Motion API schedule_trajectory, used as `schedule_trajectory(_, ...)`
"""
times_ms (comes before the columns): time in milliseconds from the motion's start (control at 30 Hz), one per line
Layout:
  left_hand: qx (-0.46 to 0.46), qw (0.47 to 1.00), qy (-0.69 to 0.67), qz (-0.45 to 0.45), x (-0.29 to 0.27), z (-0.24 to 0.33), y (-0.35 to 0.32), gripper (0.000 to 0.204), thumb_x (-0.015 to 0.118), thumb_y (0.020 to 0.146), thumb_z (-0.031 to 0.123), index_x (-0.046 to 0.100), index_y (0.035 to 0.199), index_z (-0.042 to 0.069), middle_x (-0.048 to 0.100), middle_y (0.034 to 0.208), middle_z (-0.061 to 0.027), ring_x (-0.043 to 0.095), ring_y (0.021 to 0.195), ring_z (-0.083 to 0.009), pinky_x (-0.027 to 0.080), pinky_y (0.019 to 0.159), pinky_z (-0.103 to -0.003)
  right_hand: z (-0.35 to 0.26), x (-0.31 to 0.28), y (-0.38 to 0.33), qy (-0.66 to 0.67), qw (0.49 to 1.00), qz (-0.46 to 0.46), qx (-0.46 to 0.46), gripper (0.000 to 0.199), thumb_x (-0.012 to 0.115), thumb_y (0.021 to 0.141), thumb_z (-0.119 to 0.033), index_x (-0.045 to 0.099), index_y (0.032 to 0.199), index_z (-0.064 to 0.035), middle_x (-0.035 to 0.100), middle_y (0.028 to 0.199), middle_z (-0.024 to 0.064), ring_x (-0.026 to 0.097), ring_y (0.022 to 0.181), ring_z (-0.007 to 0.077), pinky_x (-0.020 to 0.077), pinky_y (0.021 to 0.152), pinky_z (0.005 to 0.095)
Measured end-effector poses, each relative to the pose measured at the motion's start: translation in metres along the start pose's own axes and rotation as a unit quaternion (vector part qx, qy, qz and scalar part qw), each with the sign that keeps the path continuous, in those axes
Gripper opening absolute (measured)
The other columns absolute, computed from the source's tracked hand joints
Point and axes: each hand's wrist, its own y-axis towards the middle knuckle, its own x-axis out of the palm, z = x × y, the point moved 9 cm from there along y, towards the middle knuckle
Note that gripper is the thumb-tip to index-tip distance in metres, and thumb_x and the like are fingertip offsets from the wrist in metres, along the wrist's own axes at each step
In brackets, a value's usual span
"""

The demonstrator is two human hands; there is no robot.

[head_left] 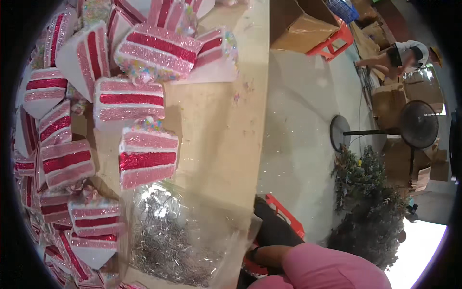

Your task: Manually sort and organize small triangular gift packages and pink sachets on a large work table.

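Note:
At the lower edge is a pink-sleeved arm [332, 265], which looks like my right arm. A dark band circles its wrist, beside the table's edge. Beyond the band the hand is hidden, so its fingers do not show. My left hand is out of view. Nearest the arm on the table [211, 125] lies a clear plastic bag [211, 216] full of small, thin metal pieces [168, 245]. Just above the bag stands a glittery pink, white and red imitation cake slice [148, 159]. Another slice [130, 99] touches it from behind.
Many similar slices [67, 164] are piled along the left. Right of the table's edge are a red stool [285, 216], a cardboard box [303, 29], a black fan [418, 124] and artificial foliage [361, 183]. A person [409, 54] bends over at the far right.

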Motion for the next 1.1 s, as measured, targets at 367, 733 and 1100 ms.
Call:
schedule_trajectory(367, -0.021, 0.998, -0.028, 0.049, -0.026, -0.026, 0.008, 0.036, 0.056, 0.089, 0.034, 0.055, 0.102, 0.0, 0.06, 0.095, -0.0092, 0.055, 0.09, -0.0188, 0.044, 0.081, -0.032, 0.021, -0.024, 0.008, -0.021, 0.999, -0.023, 0.022, 0.032, 0.057, 0.076, -0.025, 0.066, 0.095, -0.002, 0.064, 0.094, 0.0211, 0.062, 0.089, 0.0349, 0.0478, 0.074, 0.0468)
schedule_trajectory(733, 0.01, 0.984, -0.141, 0.109, -0.025, -0.09, -0.049, 0.036, 0.056, 0.089, 0.034, 0.055, 0.098, 0.0, 0.06, 0.092, -0.009, 0.055, 0.086, -0.0192, 0.044, 0.079, -0.033, 0.047, -0.078, 0.012, -0.18, 0.976, -0.113, 0.049, 0.032, 0.057, 0.074, -0.026, 0.067, 0.092, -0.0012, 0.064, 0.091, 0.0216, 0.063, 0.086, 0.0346, 0.0484, 0.073, 0.0458)
schedule_trajectory(1100, 0.007, 0.953, -0.209, 0.218, 0.046, -0.187, -0.101, 0.036, 0.057, 0.088, 0.035, 0.054, 0.094, 0.0, 0.06, 0.089, -0.0089, 0.055, 0.083, -0.0195, 0.044, 0.077, -0.033, 0.047, -0.088, 0.045, -0.312, 0.943, -0.119, -0.005, 0.032, 0.057, 0.072, -0.026, 0.067, 0.089, -0.0003, 0.065, 0.088, 0.022, 0.064, 0.083, 0.0342, 0.0489, 0.072, 0.0449)
